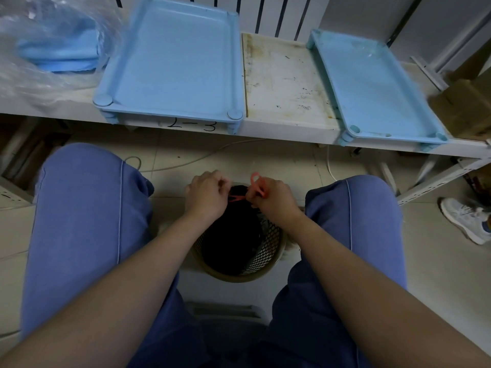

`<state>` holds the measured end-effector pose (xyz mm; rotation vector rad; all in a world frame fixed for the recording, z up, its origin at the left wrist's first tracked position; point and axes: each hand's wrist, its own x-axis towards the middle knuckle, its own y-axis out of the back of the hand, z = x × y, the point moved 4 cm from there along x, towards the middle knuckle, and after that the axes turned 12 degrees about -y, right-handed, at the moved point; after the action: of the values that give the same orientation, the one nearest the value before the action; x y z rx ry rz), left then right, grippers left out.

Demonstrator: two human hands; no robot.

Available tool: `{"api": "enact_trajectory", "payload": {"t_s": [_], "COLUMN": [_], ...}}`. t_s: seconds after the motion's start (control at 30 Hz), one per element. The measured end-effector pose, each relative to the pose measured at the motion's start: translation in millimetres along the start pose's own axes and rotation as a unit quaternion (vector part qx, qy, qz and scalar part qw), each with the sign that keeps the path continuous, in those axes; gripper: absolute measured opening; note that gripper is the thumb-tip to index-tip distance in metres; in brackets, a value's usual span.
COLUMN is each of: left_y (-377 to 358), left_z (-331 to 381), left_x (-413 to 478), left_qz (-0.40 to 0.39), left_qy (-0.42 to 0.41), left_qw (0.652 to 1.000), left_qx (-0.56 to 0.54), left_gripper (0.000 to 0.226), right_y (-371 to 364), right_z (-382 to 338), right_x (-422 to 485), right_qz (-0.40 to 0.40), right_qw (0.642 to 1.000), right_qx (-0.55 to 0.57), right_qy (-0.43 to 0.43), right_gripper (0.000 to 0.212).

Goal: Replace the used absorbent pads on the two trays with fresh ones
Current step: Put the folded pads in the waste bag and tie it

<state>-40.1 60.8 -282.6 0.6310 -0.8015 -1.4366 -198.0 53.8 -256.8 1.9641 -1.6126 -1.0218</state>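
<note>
1. where the person sits with knees apart in blue trousers (87, 208), a round tan mesh waste basket (265, 272) stands on the tiled floor between the legs, lined with a black plastic bag (231, 235).
2. hands close together over the far rim of the basket. left hand (207, 193) and right hand (273, 197) each have fingers curled and pinch the thin red plastic tie (236, 198) of the bag; a loop of it sticks up above the right hand.
3. long white stained bench (284, 75) runs across in front of the knees.
4. left light blue plastic tray (175, 62) sits on the bench, straight ahead and slightly left, its plain blue floor showing.
5. right light blue plastic tray (377, 94) sits on the same bench, well apart from the first, a dirty patch of bench between them; plain floor showing, some specks on it.
6. stack of folded light blue absorbent pads (61, 51) lies inside a crumpled clear plastic bag (39, 75) on the bench, just beside the left tray.
7. brown cardboard (462, 107) at the right end of the bench; a white sneaker (465, 219) on the floor below; a pale cable (186, 163) trails over the tiles.
</note>
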Motion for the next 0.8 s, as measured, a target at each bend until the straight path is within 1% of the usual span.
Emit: {"api": "enact_trajectory", "payload": {"t_s": [0.03,0.07,0.1,0.13,0.17,0.23,0.27,0.4,0.53,0.63,0.73,0.8], "left_y": [-1,-2,-4,-6,-8,-10,-10,-13,-23,-23,-20,-17], "left_z": [3,6,10,13,15,17,18,19,22,23,17,15], "left_x": [2,3,4,3,1,-3,-4,-5,-9,-11,-11,-11], "left_qz": [0.005,-0.008,-0.034,-0.062,-0.083,-0.094,-0.094,-0.110,-0.147,-0.130,-0.113,-0.112], "left_qy": [-0.014,-0.028,-0.039,-0.047,-0.047,-0.029,-0.020,-0.001,0.010,0.027,0.060,0.065], "left_qw": [0.997,0.988,0.981,0.979,0.978,0.977,0.976,0.967,0.954,0.939,0.937,0.933], "left_qx": [-0.079,-0.150,-0.186,-0.191,-0.184,-0.188,-0.197,-0.229,-0.260,-0.316,-0.326,-0.336], "left_gripper": [0.020,0.024,0.027,0.029,0.030,0.030,0.030,0.030,0.035,0.033,0.021,0.015], "right_y": [-2,-4,-5,-5,-5,-4,-4,-4,-1,1,-1,-3], "right_z": [-3,-5,-7,-8,-8,-7,-7,-4,1,2,4,8], "right_x": [-2,-4,-6,-7,-7,-3,-3,-2,-2,-4,-4,-3], "right_qz": [0.006,0.009,0.012,0.022,0.036,0.058,0.069,0.117,0.147,0.132,0.109,0.104], "right_qw": [0.998,0.995,0.994,0.993,0.992,0.990,0.988,0.981,0.982,0.988,0.993,0.994], "right_qx": [-0.046,-0.064,-0.059,-0.053,-0.055,-0.079,-0.087,-0.106,-0.092,-0.042,0.003,0.021], "right_qy": [0.041,0.072,0.093,0.105,0.111,0.105,0.104,0.114,0.077,0.065,0.045,0.018], "right_gripper": [0.015,0.014,0.014,0.018,0.026,0.040,0.043,0.026,0.013,0.009,0.012,0.010]}}
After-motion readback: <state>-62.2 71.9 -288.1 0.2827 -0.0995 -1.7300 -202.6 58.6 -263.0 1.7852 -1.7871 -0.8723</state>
